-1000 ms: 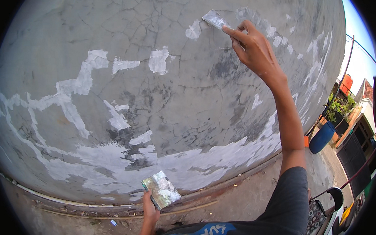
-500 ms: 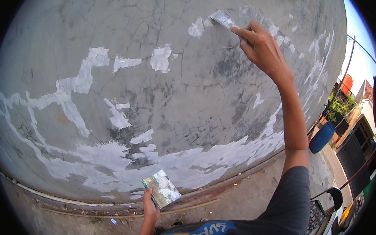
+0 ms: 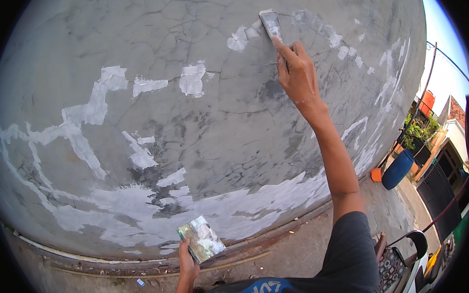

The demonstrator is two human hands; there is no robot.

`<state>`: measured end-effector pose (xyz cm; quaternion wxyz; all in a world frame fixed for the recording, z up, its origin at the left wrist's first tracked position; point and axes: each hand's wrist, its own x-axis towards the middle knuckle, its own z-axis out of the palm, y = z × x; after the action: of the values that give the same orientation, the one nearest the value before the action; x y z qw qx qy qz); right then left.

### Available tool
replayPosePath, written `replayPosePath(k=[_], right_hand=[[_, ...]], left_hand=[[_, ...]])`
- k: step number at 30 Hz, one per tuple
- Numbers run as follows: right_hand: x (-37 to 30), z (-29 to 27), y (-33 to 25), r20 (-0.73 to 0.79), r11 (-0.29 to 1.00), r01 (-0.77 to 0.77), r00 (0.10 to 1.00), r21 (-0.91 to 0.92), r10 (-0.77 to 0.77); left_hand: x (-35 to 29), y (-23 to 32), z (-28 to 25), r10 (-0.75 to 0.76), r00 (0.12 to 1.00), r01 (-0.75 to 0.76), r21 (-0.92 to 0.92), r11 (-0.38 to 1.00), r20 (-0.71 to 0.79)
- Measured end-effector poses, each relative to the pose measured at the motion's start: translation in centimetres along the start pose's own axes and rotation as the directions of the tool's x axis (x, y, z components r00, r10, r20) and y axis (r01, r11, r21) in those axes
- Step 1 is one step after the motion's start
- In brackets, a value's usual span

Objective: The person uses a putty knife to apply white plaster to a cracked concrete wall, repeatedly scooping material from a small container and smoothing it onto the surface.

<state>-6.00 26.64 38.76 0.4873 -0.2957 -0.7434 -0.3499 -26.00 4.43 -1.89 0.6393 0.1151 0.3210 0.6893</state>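
Head view: right hand (image 3: 296, 73) raised high against the grey cracked wall (image 3: 233, 125), fingers clenched around the handle of a putty knife (image 3: 271, 24), forefinger stretched along the blade. Blade flat on the wall near the top of the frame, just right of a fresh white filler patch (image 3: 238, 39), its tip pointing up. Right forearm running down from the wrist to a dark grey sleeve (image 3: 354, 256) at the lower edge.

Left hand (image 3: 187, 264) low in the frame, close to the body, grasping a small flat board (image 3: 201, 239) smeared with pale filler, the board tilted and held clear of the wall, above the strip of ground at the wall's foot.

Across the wall: white filler streaks (image 3: 82, 127) following cracks on the left, broad white smears (image 3: 237, 209) along the bottom, smaller dabs toward the upper right.

Off to the right, well apart from both hands: a blue barrel (image 3: 398, 169) by the wall's base, potted green plants (image 3: 419, 130) behind it, a dark metal gate (image 3: 438, 190), and part of a scooter (image 3: 407, 264) in the lower right corner
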Motion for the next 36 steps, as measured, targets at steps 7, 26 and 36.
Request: replayPosePath(k=[7, 26, 36], right_hand=[[-2.5, -2.9, -1.4, 0.118, 0.995, -0.090, 0.989, 0.044, 0.084], [3.9, -4.7, -3.6, 0.124, 0.991, -0.004, 0.992, -0.130, 0.020], [0.1, -4.8, -2.8, 0.017, 0.987, -0.160, 0.987, -0.006, 0.160]], left_hand=[[-0.5, 0.5, -0.2, 0.020, 1.000, -0.020, 0.001, 1.000, 0.000], [-0.5, 0.4, -0.6, 0.005, 1.000, -0.005, 0.004, 1.000, 0.025], [-0.1, 0.6, -0.8, -0.010, 1.000, 0.010, 0.029, 1.000, 0.020]])
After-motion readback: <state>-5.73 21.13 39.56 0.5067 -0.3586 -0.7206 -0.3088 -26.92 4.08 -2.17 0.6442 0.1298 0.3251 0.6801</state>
